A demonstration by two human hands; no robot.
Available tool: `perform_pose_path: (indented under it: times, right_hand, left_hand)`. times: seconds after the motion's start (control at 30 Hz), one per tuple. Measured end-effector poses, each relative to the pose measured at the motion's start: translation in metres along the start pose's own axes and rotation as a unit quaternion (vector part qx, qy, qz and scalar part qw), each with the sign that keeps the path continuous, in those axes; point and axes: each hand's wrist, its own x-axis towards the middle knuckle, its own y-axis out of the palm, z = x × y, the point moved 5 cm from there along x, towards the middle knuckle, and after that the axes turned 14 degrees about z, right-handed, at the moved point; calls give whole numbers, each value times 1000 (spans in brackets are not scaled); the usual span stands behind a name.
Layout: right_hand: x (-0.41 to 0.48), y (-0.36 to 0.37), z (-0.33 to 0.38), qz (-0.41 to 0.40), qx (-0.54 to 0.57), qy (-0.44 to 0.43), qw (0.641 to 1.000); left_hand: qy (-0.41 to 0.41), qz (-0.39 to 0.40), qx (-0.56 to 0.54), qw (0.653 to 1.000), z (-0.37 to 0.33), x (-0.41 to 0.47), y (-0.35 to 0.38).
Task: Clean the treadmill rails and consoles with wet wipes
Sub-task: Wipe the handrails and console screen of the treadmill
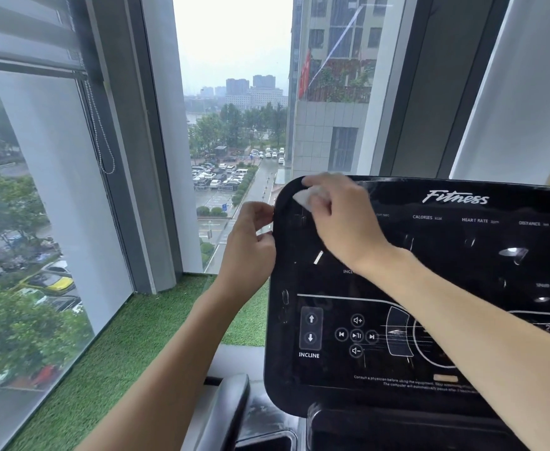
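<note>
The glossy black treadmill console (pixel 429 288) fills the lower right, with "Fitness" lettering and incline and media buttons. My right hand (pixel 338 216) presses a white wet wipe (pixel 306 197) against the console's upper left corner, fingers curled over the wipe. My left hand (pixel 250 236) grips the console's left edge, with its fingers curled round the rim. A grey treadmill rail (pixel 231 408) shows below the console at the bottom centre.
Floor-to-ceiling windows (pixel 234 109) stand just beyond the console. A strip of green artificial turf (pixel 130 346) runs along the window base. A blind cord (pixel 99 131) hangs at the left window. A dark tray recess (pixel 267 441) sits under the console.
</note>
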Motion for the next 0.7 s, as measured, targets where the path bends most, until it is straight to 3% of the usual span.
perform_pose_path:
  times: [0.13,0.33,0.43,0.57,0.7]
  right_hand:
    - [0,-11,2,8,99,47,994]
    - [0,-6,18,69,211,27,975]
    - [-4,-5,18,42,164,20,985]
    - [-16,3,26,61,36,-68,995]
    - [-15,-3,12,11,-45,-70,996]
  left_hand:
    - [28,-43,42,998,-17,-4,-6]
    - [37,10,-113,993,-38,1,0]
    - [18,6,-187,982,-35,-1,2]
    - [-1,-37,-259,965,-30,-4,-2]
    - [-4,-19,-137,990,-30,-5,-1]
